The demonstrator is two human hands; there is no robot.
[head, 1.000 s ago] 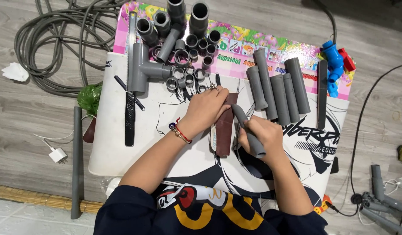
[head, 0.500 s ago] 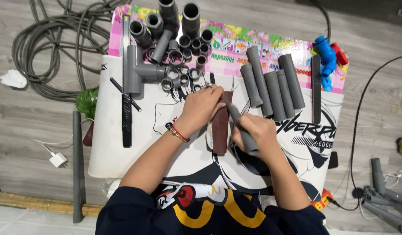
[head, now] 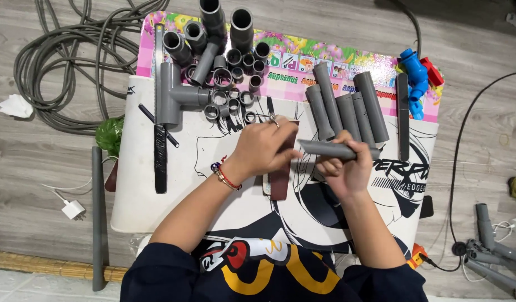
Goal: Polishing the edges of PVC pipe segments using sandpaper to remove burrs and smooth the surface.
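At centre frame, the right hand [head: 347,168] is closed around a grey pipe piece [head: 330,150], held level above the white board [head: 213,184]. The left hand [head: 266,146] curls at its left end, over a brown strip [head: 280,182].

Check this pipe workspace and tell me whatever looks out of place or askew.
One grey plastic pipe length lies alone on the wooden floor, left of the white board. A crumpled white paper scrap sits by the coiled grey hose. Nothing looks spilled or damaged.
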